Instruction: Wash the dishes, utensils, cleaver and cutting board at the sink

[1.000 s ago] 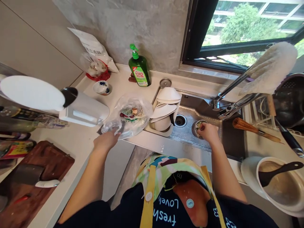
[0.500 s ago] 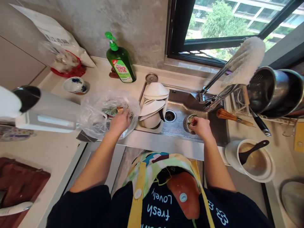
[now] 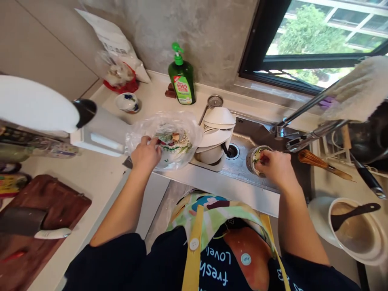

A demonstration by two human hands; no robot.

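My left hand [image 3: 146,153] grips the near edge of a clear plastic bag [image 3: 169,137] of food scraps lying on the counter beside the sink. My right hand [image 3: 276,169] is closed round a metal sink strainer [image 3: 256,158] holding bits of food waste, down in the steel sink [image 3: 242,169]. A stack of white bowls and plates [image 3: 216,133] sits in the sink's left corner between my two hands.
A green dish soap bottle [image 3: 182,79] stands at the wall. A small patterned bowl [image 3: 127,102] and a bagged packet [image 3: 119,60] lie at the back left. A wooden cutting board with a cleaver [image 3: 36,226] is at the left. A faucet [image 3: 303,121], brush [image 3: 324,169] and pot with ladle [image 3: 354,230] are at the right.
My left hand has shifted along the plastic bag's near rim and holds it. My right hand stays on the strainer in the sink. The view has swung about.
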